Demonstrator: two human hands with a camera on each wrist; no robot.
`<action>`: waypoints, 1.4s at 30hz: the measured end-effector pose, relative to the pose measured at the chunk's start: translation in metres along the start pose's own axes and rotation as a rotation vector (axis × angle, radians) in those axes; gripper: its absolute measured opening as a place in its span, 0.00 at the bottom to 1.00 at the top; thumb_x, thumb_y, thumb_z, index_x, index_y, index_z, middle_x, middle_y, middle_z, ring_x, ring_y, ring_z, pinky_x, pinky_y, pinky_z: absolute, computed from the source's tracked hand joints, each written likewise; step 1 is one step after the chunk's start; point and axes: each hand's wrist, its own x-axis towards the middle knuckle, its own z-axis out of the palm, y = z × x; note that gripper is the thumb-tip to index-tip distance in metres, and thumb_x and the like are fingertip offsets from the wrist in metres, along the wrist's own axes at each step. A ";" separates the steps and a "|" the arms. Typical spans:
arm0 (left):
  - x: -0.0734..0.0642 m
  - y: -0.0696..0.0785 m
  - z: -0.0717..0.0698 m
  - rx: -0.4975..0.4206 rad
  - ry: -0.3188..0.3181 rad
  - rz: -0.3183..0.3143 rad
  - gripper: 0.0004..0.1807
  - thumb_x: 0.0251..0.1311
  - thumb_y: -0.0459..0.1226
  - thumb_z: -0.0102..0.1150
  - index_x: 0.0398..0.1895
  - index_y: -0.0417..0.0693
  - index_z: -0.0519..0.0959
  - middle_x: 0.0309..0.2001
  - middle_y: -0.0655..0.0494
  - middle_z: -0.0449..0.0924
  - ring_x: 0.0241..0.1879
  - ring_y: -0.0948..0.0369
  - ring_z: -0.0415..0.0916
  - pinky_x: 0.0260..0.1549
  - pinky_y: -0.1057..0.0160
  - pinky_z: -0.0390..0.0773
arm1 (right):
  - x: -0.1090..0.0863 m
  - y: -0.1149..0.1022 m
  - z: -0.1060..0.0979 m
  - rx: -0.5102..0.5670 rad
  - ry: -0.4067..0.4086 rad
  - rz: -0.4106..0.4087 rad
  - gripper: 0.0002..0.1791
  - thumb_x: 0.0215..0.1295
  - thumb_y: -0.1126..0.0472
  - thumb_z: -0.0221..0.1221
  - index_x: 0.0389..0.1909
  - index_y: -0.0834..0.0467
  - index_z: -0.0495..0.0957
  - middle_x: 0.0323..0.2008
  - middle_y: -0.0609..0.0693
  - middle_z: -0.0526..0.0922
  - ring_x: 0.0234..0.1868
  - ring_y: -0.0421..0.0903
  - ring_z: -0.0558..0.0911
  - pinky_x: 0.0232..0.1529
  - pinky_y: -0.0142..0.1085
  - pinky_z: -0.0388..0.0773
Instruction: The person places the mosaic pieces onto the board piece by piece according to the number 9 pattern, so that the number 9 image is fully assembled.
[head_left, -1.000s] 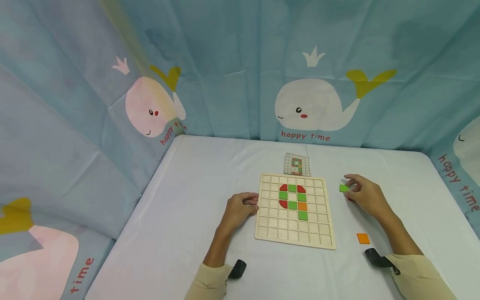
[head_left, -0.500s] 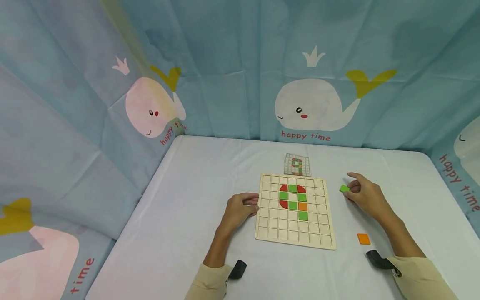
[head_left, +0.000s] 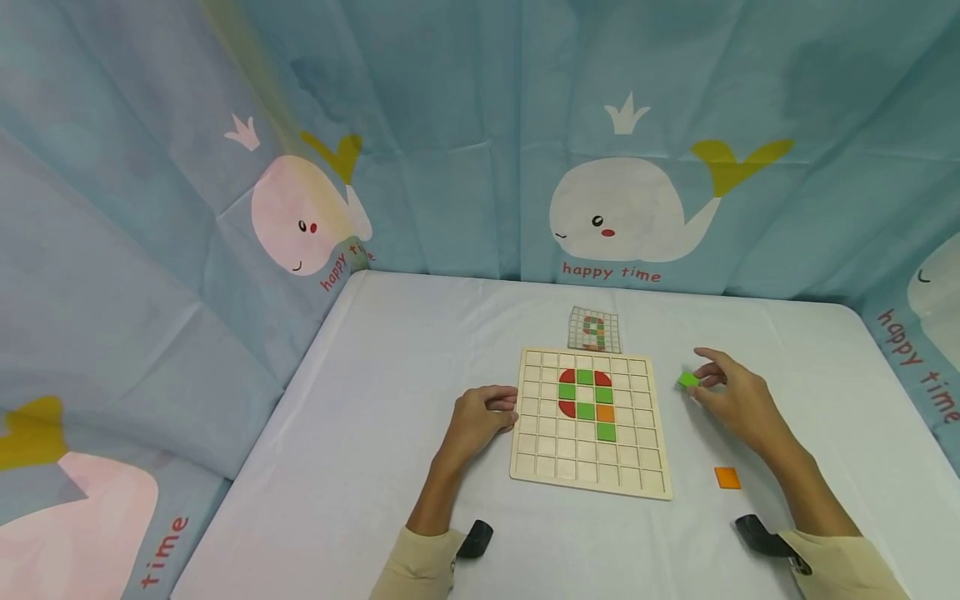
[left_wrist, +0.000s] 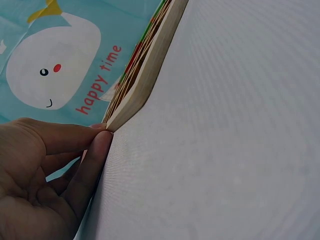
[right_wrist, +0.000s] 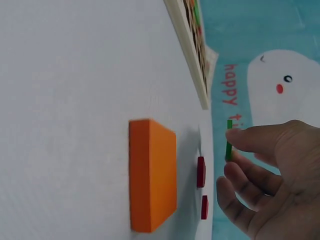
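My left hand (head_left: 478, 419) pinches the left edge of a pale wooden grid board (head_left: 547, 450), thumb and finger meeting at its rim (left_wrist: 150, 75) in the left wrist view. Red, green and one orange piece fill several squares in the board's upper middle. To the right of the board, my right hand (head_left: 741, 402) holds a small green square tile (head_left: 687, 380) between thumb and finger, its forefinger raised. The right wrist view shows that tile (right_wrist: 229, 145) edge-on above the cloth. Two red pieces (right_wrist: 201, 172) lie below the right hand, hidden from the head view.
An orange square tile (head_left: 727, 477) lies on the white cloth by the right forearm. A small printed card (head_left: 576, 327) with a coloured grid pattern lies just behind the board. Blue whale-print curtains (head_left: 450, 167) stand around the table. Black wrist mounts (head_left: 476, 539) sit at both cuffs.
The right hand has shifted slightly right and toward me, its forefinger lifting away. The green tile has turned a little in its grip. The left hand and the board have stayed put.
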 end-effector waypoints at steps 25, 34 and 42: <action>0.000 -0.001 -0.001 0.017 0.000 0.021 0.22 0.61 0.25 0.68 0.59 0.37 0.85 0.49 0.48 0.89 0.45 0.59 0.87 0.37 0.68 0.89 | -0.019 -0.028 0.007 0.025 0.013 -0.126 0.27 0.63 0.70 0.71 0.63 0.63 0.81 0.49 0.58 0.87 0.47 0.54 0.83 0.38 0.19 0.73; 0.000 -0.002 -0.001 0.016 -0.003 0.023 0.21 0.61 0.25 0.68 0.60 0.37 0.85 0.49 0.48 0.89 0.46 0.59 0.87 0.37 0.67 0.89 | -0.025 -0.034 0.015 0.023 0.022 -0.157 0.28 0.60 0.71 0.73 0.63 0.59 0.82 0.47 0.51 0.88 0.45 0.43 0.81 0.38 0.27 0.79; 0.000 -0.002 -0.001 0.008 -0.006 0.015 0.21 0.62 0.25 0.68 0.60 0.37 0.85 0.49 0.48 0.89 0.46 0.58 0.88 0.38 0.67 0.89 | -0.032 -0.040 0.022 0.020 -0.008 -0.156 0.28 0.61 0.70 0.73 0.63 0.58 0.82 0.48 0.50 0.88 0.46 0.43 0.80 0.37 0.29 0.80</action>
